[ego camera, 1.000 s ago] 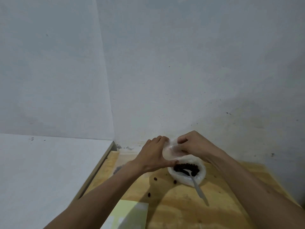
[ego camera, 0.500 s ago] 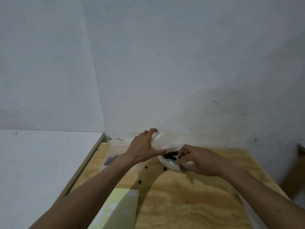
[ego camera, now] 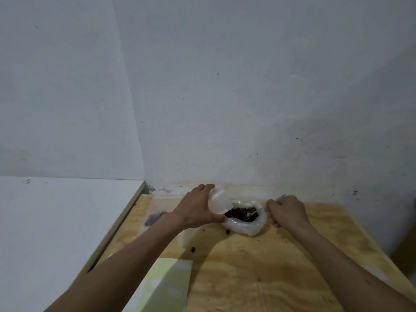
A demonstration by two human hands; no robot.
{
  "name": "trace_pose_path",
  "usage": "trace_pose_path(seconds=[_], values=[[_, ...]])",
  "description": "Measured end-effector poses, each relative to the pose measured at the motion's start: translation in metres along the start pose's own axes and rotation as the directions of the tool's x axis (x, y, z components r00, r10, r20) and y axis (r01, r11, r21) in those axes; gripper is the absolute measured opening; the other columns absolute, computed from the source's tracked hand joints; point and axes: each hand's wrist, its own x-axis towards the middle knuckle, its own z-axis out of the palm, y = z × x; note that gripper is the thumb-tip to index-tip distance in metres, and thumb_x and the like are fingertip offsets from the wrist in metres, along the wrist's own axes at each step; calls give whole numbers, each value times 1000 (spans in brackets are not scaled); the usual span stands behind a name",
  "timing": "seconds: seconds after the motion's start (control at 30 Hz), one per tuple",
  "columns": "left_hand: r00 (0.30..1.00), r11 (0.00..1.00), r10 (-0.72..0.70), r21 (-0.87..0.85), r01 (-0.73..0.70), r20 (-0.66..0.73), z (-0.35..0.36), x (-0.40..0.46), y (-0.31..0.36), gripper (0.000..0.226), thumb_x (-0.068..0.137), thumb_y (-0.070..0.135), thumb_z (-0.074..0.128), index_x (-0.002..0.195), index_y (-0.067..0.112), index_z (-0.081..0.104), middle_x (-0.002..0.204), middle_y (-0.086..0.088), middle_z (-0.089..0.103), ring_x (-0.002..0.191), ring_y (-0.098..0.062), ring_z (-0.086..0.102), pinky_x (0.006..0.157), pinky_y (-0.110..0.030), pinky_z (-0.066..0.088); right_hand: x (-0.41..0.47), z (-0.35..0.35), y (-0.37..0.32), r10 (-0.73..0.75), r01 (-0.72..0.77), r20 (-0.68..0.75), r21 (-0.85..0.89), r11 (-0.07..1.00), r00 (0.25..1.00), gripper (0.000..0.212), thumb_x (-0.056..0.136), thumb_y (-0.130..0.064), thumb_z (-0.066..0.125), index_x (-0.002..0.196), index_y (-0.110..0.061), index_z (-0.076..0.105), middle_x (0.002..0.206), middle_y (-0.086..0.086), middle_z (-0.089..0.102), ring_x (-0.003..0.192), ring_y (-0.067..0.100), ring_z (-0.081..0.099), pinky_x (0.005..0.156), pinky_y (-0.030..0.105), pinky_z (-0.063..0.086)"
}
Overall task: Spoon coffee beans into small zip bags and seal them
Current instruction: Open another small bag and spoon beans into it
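Since a half-second ago the right hand (ego camera: pixel 287 210) has closed round the spoon (ego camera: pixel 253 214), its bowl now in the coffee beans (ego camera: pixel 240 213) near the worktop's (ego camera: pixel 258 266) far edge. The left hand (ego camera: pixel 198 209) still pinches the small zip bag (ego camera: pixel 215 199) beside them.

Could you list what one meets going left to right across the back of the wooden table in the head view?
Dark patch of beans → left hand holding a small zip bag → open bag of coffee beans → right hand gripping the spoon.
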Motion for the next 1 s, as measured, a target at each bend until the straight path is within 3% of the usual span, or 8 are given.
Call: trace_pose_path(seconds=[0.2, 0.5, 0.83, 1.0], values=[[1000, 1000, -13, -12, 13, 15, 0, -2, -3, 103, 75, 61, 80, 155, 21, 29, 150, 0, 42, 134, -19, 44, 106, -35, 41, -1, 16, 1, 220, -244, 114, 291, 925, 969, 23, 92, -8, 65, 76, 4, 76, 58, 9, 67, 50, 22, 56, 50, 31, 45], [997, 988, -73, -137, 76, 26, -9, 0, -14, 104, 75, 54, 85, 156, 21, 29, 158, 0, 37, 142, -20, 38, 110, -35, 39, 10, -7, -4, 225, -251, 111, 385, 888, 968, 24, 95, -11, 65, 83, 8, 74, 61, 9, 62, 45, 19, 50, 42, 27, 40], [996, 980, -81, -178, 86, 34, -11, 1, -8, 101, 74, 49, 87, 154, 22, 32, 154, -1, 42, 138, -19, 42, 106, -33, 42, 13, -25, -55, 81, -115, 98, 415, 903, 992, 23, 93, -14, 67, 82, 4, 76, 60, 7, 66, 45, 15, 53, 43, 26, 43], [996, 978, -84, -190, 88, 26, -11, 3, -3, 98, 75, 48, 86, 153, 21, 35, 151, 0, 46, 133, -18, 46, 96, -27, 40, -8, -10, -79, -205, 187, 57, 222, 957, 977, 29, 95, -24, 65, 76, -6, 77, 66, 4, 73, 49, 13, 61, 50, 26, 50]])
